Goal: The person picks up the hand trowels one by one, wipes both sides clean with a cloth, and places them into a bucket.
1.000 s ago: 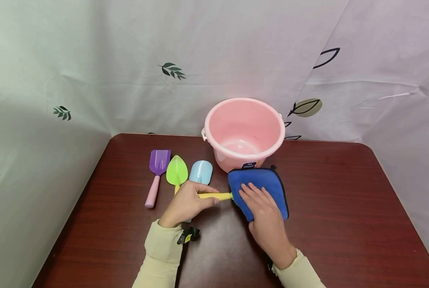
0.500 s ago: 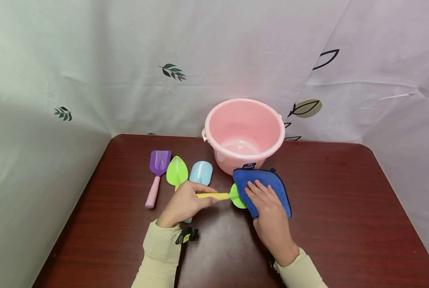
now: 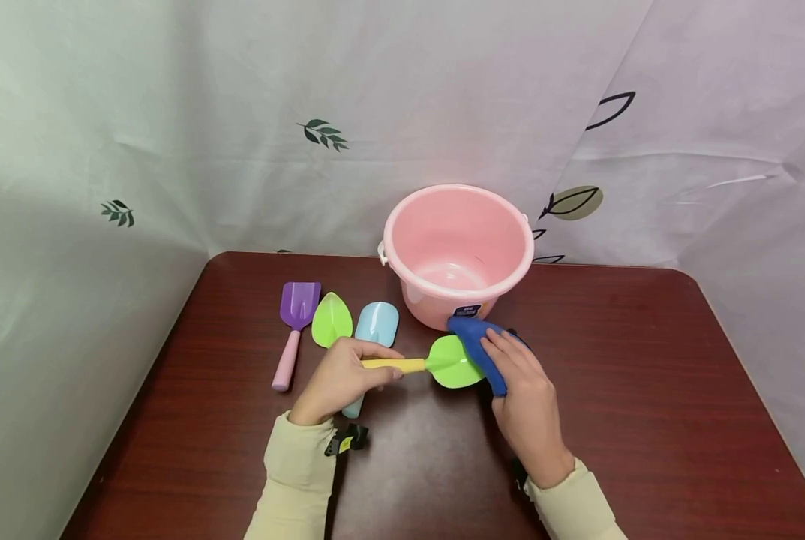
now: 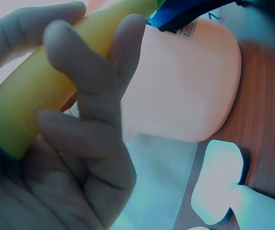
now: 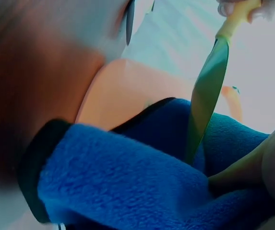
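My left hand (image 3: pixel 341 379) grips the yellow handle of a green toy shovel (image 3: pixel 451 364), its blade pointing right. In the left wrist view, thumb and fingers curl round the handle (image 4: pixel 46 81). My right hand (image 3: pixel 529 397) holds a blue cloth (image 3: pixel 478 346) with black edging, folded over the blade's far end, so the tip is hidden. Seen from the right wrist, the cloth (image 5: pixel 123 177) bends round the blade (image 5: pixel 209 91), with the thumb pressing into its near side.
A pink bucket (image 3: pixel 421 304) stands just behind the cloth. Left of it lie a purple shovel (image 3: pixel 299 301) with a pink handle, a second green shovel (image 3: pixel 331 321) and a light blue shovel (image 3: pixel 376 324), partly behind my left hand. A pale curtain (image 3: pixel 240 112) encloses the brown table (image 3: pixel 645 390).
The cloth covered the whole blade before; my right hand has slid it right, towards the tip, and folded it, baring most of the blade. My left hand has shifted slightly left with the shovel.
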Tool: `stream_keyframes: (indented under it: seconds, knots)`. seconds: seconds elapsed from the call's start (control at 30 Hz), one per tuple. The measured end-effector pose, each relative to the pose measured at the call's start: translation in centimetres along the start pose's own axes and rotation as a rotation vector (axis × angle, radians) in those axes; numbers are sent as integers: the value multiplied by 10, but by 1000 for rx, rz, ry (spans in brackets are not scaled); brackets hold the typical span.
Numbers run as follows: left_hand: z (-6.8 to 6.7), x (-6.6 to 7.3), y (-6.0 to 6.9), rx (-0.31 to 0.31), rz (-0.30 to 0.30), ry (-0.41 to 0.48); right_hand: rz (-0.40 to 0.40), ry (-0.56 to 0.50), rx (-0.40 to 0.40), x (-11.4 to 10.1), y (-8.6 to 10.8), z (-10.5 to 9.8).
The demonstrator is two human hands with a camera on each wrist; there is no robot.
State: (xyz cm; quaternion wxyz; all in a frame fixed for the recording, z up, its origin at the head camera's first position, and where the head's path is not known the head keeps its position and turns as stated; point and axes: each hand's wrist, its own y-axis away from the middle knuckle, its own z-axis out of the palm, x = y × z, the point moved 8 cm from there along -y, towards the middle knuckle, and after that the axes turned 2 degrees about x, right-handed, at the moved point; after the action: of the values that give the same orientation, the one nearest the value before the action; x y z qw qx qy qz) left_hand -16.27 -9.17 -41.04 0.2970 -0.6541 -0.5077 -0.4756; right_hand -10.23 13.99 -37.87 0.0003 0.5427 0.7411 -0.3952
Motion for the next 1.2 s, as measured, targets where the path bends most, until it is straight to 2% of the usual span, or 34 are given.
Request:
stream_keyframes:
  seconds: [0.4, 0.8, 0.97, 1.2]
  knots:
    - [-2, -3, 0, -22, -39, 68, 40, -20, 122, 13, -5, -20]
    - [-4, -2, -1, -22, 0, 130, 88, -62, 236, 21, -5, -31]
    - [-2, -1, -3, -10, 19, 108, 93, -57, 255, 22, -4, -33]
    - [-1, 3, -4, 17, 101, -1, 92, -82, 281, 23, -4, -34]
